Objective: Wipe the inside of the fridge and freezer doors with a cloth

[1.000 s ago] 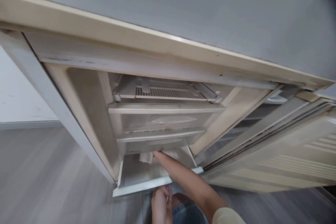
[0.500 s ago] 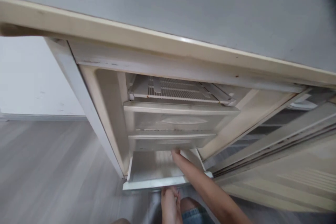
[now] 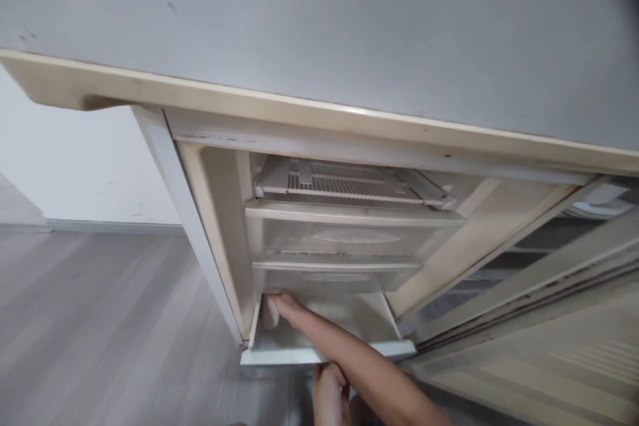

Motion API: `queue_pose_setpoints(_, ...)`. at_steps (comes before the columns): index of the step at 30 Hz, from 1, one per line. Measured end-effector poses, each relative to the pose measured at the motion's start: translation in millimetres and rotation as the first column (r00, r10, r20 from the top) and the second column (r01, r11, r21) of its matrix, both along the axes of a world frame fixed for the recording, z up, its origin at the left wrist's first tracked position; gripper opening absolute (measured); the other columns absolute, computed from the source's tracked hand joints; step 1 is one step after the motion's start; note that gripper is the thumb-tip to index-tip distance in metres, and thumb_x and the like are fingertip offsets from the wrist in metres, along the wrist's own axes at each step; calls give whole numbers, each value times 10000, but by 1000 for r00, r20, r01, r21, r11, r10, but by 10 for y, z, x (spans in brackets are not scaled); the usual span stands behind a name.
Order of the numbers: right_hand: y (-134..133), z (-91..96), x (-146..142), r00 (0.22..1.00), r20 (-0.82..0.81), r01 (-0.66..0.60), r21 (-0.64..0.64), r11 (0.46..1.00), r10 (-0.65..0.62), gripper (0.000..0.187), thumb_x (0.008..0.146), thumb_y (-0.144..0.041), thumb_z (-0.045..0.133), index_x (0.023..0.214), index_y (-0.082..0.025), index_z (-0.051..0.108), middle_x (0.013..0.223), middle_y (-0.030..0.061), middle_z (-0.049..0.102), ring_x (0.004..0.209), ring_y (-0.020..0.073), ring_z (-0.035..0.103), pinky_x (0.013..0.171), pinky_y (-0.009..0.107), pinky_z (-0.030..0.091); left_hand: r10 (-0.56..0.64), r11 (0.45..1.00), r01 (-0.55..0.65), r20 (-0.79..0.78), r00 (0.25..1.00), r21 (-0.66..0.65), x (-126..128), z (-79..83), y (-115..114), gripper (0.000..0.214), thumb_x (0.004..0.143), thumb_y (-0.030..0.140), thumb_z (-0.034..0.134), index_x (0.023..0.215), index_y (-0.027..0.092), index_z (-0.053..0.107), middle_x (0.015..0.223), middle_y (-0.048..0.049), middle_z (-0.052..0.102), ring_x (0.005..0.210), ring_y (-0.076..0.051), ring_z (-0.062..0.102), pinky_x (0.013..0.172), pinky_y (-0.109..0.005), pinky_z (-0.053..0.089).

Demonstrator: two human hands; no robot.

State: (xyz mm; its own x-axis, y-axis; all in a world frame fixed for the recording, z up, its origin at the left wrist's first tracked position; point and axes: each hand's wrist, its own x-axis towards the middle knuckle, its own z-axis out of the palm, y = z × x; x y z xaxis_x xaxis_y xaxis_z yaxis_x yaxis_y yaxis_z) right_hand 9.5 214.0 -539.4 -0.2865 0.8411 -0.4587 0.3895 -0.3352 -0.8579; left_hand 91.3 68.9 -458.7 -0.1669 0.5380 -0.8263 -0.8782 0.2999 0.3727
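Grey floor (image 3: 164,306) left of the bottom drawer (image 3: 279,356). Right hand (image 3: 288,306) has a pale cloth (image 3: 270,316) gripped inside the drawer's left end; left hand (image 3: 328,386) is at its front edge, can't tell if it's gripping.

No text, label, brand, number or sign can be read; the small dark marks (image 3: 329,253) below the upper drawer front (image 3: 294,233) are indecipherable.

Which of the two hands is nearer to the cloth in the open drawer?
Right. The right hand holds the cloth inside the drawer; the left hand is farther from it, by the drawer's front edge.
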Motion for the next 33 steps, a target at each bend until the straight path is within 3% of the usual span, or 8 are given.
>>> queue_pose_setpoints(3,-79,15,36,995,-32,-95,-38,995,93,259,879,-327,490,882,-143,673,771,10,630,749,142,572,764,256,431,-10,1000,10,14,1000,-14,-11,3,21,211,389,-2,419,426,193,346,449,44,398,497,-90,367,527,-235,355)
queue_pose_setpoints(7,-244,54,278,970,-66,-239,-68,969,235,147,820,-220,531,803,-158,664,687,-29,560,617,95,455,639,213,377,18,999,-17,39,999,-27,22,-28,53,223,386,-13,412,472,192,402,513,22,497,550,-102,457,573,-244,402)
queue_pose_setpoints(11,-359,192,453,878,-17,-477,-113,872,479,39,679,-134,627,686,-168,644,572,-68,481,558,82,376,545,208,287,43,999,-42,34,998,-28,48,-16,60,220,429,-26,417,468,190,400,489,34,441,528,-92,412,550,-229,373)
queue_pose_setpoints(13,-343,259,441,846,18,-526,-131,840,533,37,677,-134,623,656,-165,626,562,-72,466,557,79,372,539,210,269,46,998,-45,36,998,-31,44,3,54,229,440,-29,418,502,192,422,531,29,467,563,-102,438,564,-233,386)
queue_pose_setpoints(18,-168,297,268,919,18,-388,-127,913,394,101,735,-106,532,659,-149,583,570,-59,440,538,80,353,534,217,268,15,1000,-15,14,1000,-12,25,49,21,236,452,-10,431,574,189,465,659,7,519,635,-115,450,594,-241,405)
queue_pose_setpoints(23,-102,294,194,965,-68,-258,-65,964,254,216,775,-76,454,867,-169,626,706,-38,519,612,91,398,602,201,321,1,999,0,-11,1000,37,59,-38,-4,171,465,28,446,515,190,427,577,30,434,599,-103,407,597,-235,411)
queue_pose_setpoints(28,-257,249,266,971,-128,-222,-190,956,200,155,780,-145,483,856,-171,616,705,-34,536,580,93,436,603,213,347,4,999,-2,-40,999,45,113,-136,4,163,467,51,452,505,197,390,553,39,429,573,-95,387,559,-228,390)
queue_pose_setpoints(33,-362,191,373,958,-115,-284,-285,915,262,78,651,-165,654,728,-162,644,647,-37,569,591,107,485,614,224,376,15,999,-16,17,1000,36,73,-3,31,199,466,-4,441,528,184,446,541,40,459,556,-91,397,543,-217,389)
